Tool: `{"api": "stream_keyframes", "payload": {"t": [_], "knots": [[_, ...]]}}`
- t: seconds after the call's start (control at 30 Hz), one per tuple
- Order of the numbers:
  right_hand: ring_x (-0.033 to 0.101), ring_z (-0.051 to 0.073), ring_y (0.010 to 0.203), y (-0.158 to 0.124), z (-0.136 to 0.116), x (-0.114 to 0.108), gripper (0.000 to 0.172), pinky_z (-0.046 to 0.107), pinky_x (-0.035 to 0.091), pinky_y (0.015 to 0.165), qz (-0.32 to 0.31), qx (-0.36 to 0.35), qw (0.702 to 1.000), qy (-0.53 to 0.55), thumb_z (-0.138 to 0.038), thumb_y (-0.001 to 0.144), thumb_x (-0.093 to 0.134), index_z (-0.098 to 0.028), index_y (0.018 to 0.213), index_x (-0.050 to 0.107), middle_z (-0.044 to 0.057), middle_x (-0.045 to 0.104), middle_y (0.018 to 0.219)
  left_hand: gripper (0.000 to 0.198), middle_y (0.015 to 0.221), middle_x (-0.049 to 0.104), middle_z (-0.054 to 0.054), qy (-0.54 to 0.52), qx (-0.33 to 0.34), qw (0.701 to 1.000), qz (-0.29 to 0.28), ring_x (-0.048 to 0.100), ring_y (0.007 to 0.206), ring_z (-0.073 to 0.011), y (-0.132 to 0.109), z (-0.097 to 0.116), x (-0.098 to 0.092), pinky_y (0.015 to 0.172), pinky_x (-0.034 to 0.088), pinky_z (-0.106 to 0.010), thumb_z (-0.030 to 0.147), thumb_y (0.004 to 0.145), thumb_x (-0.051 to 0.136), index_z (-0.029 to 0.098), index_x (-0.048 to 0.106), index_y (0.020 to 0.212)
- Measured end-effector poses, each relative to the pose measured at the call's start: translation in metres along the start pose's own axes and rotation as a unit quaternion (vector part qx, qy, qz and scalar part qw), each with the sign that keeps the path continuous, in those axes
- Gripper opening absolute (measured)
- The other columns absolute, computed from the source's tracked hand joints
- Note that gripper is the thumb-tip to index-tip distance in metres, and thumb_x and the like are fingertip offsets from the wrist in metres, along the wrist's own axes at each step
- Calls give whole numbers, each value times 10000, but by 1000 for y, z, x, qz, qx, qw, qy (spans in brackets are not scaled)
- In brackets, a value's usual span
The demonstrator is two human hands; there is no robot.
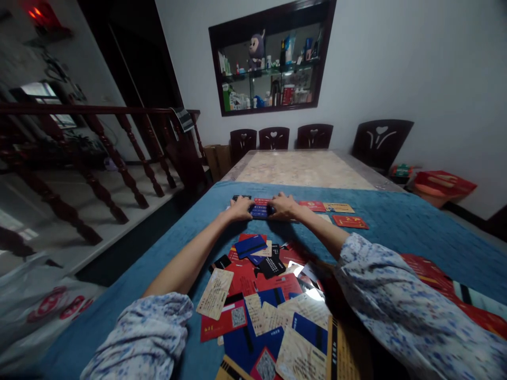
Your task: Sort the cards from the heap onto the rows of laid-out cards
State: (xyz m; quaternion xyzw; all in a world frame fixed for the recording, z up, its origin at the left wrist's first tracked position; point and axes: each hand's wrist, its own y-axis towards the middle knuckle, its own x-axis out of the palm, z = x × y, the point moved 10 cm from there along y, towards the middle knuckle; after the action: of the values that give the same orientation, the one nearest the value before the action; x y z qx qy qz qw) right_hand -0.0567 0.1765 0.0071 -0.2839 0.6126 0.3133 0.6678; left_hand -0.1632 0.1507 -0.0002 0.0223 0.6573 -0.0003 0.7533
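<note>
My left hand (240,209) and my right hand (282,206) are at opposite ends of a blue card (260,211) on the blue cloth, fingers curled down over its edges. Just behind it shows a red card (261,201), and a black card (241,198) peeks out beyond my left fingers. To the right of my right hand lie a red card (313,206), a tan card (339,208) and another red card (350,221). Between my forearms spreads a loose pile of mixed cards (246,277), some overlapping, in red, blue, black and cream.
The blue cloth (190,221) covers the near part of a long table (293,166). Red printed items (431,274) lie beside my right sleeve. Dark chairs (273,138) stand at the far end. A white plastic bag (43,306) is at the lower left, near a wooden railing (103,145).
</note>
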Motion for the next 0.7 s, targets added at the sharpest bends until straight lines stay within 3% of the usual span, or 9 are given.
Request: {"api": "stream_keyframes", "payload": {"t": [0.13, 0.3, 0.47, 0.7], "knots": [[470, 380, 1188, 4, 2, 3, 408, 536, 445, 922, -26, 3, 1000, -5, -440, 828, 645, -220, 1167, 697, 169, 649, 1223, 577, 1310, 609, -129, 7, -8, 1000, -26, 425, 1295, -416, 7, 2, 2, 1037, 363, -598, 209, 693, 730, 238, 636, 1261], [445, 385, 1250, 6, 4, 9, 401, 550, 424, 971, -77, 10, 997, -2, -401, 823, 631, -218, 1173, 695, 148, 653, 1259, 617, 1375, 573, -105, 45, -9, 996, -81, 403, 1338, -358, 12, -1, 13, 1078, 349, -565, 273, 747, 712, 279, 556, 1343], [448, 398, 1236, 10, 4, 12, 407, 579, 418, 961, -74, -1, 997, 11, -390, 780, 663, -215, 1146, 704, 153, 685, 1197, 619, 1345, 581, -75, 55, -13, 995, -87, 406, 1325, -341, 13, -7, 16, 1078, 364, -513, 309, 745, 720, 327, 548, 1339], [456, 401, 1243, 19, 3, 16, 424, 579, 405, 978, -79, 7, 997, 6, -391, 733, 713, -222, 1122, 713, 154, 684, 1187, 573, 1324, 594, -85, 67, -14, 993, -100, 413, 1318, -351, 16, -6, 16, 1054, 370, -527, 304, 737, 737, 327, 585, 1289]]}}
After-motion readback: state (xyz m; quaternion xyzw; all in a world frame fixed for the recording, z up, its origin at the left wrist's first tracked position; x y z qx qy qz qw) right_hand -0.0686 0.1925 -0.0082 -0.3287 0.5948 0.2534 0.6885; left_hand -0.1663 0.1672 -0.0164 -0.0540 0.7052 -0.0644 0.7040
